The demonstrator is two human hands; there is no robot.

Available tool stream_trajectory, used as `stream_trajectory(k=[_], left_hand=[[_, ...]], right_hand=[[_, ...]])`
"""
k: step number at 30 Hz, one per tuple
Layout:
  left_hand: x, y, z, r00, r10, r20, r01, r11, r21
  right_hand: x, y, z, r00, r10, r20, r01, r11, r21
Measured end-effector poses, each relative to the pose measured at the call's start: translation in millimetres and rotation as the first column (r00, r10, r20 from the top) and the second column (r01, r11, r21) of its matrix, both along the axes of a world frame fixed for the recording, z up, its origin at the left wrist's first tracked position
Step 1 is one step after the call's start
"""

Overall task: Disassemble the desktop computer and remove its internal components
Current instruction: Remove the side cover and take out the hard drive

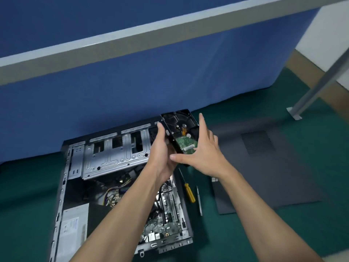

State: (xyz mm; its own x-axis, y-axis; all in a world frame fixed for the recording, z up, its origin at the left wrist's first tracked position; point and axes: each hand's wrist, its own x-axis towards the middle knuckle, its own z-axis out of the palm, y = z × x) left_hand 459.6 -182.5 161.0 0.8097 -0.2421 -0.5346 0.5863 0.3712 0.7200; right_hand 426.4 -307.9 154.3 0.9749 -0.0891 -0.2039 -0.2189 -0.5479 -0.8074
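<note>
The open computer case [62, 186] lies on its side on the green floor, its silver drive cage [113, 154] at the far end. The motherboard [168, 210] and a grey power supply [75, 224] show inside. A black hard drive [181, 131], green circuit board up, is held tilted above the case's far right corner. My left hand [162, 156] grips its left edge and underside. My right hand [202, 152] holds its right side, fingers straight along the edge and thumb under the near end.
A yellow-handled screwdriver [189, 192] and a thin grey tool [199, 201] lie on the floor right of the case. The removed black side panel [264, 167] lies further right. A blue partition [132, 87] stands behind; a metal desk leg [309, 95] is at right.
</note>
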Motion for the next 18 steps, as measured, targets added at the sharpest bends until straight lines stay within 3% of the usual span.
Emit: stream_trajectory(k=[2, 4, 6, 7, 8, 9, 10, 12, 13, 15, 18], left_hand=[[3.8, -12.5, -4.1, 0.996, -0.084, -0.011, 0.084, 0.996, 0.017], [5.2, -27.6, -8.5, 0.991, -0.135, -0.017, 0.136, 0.982, 0.129], [7.4, -35.6, -15.2, 0.981, -0.169, 0.098, 0.111, 0.895, 0.432], [11.3, -32.9, -22.3, 0.944, -0.250, 0.213, 0.052, 0.756, 0.653], [16.1, -25.1, -30.2, 0.866, -0.406, 0.292, -0.046, 0.517, 0.855], [19.8, -14.8, -39.3, 0.769, -0.576, 0.277, -0.153, 0.255, 0.955], [22.3, -4.0, -49.2, 0.697, -0.688, 0.201, -0.219, 0.062, 0.974], [24.0, 16.4, -68.1, 0.659, -0.752, 0.007, -0.185, -0.154, 0.971], [23.1, 24.3, -76.0, 0.667, -0.743, -0.058, -0.123, -0.186, 0.975], [19.1, 33.9, -88.1, 0.680, -0.726, -0.102, -0.006, -0.145, 0.989], [16.8, 37.8, -95.8, 0.695, -0.714, -0.089, 0.021, -0.105, 0.994]], right_hand=[[1.9, -12.1, -10.7, 0.995, -0.104, 0.007, 0.104, 0.995, 0.004], [6.4, -23.3, -26.1, 0.972, -0.233, -0.012, 0.233, 0.972, 0.041], [10.7, -35.6, -45.6, 0.950, -0.306, -0.057, 0.304, 0.952, -0.032], [12.8, -42.3, -56.3, 0.942, -0.327, -0.081, 0.318, 0.942, -0.106], [14.7, -48.8, -67.4, 0.933, -0.345, -0.103, 0.322, 0.928, -0.188], [16.5, -54.6, -78.6, 0.926, -0.357, -0.126, 0.315, 0.911, -0.267], [18.3, -60.0, -90.1, 0.920, -0.363, -0.148, 0.299, 0.893, -0.335], [23.7, -68.2, -112.4, 0.916, -0.358, -0.182, 0.250, 0.863, -0.440], [27.1, -70.7, -122.3, 0.916, -0.353, -0.192, 0.225, 0.847, -0.482], [34.2, -72.9, -139.9, 0.920, -0.346, -0.186, 0.193, 0.810, -0.553], [45.7, -72.4, -159.4, 0.926, -0.352, -0.136, 0.203, 0.769, -0.606]])
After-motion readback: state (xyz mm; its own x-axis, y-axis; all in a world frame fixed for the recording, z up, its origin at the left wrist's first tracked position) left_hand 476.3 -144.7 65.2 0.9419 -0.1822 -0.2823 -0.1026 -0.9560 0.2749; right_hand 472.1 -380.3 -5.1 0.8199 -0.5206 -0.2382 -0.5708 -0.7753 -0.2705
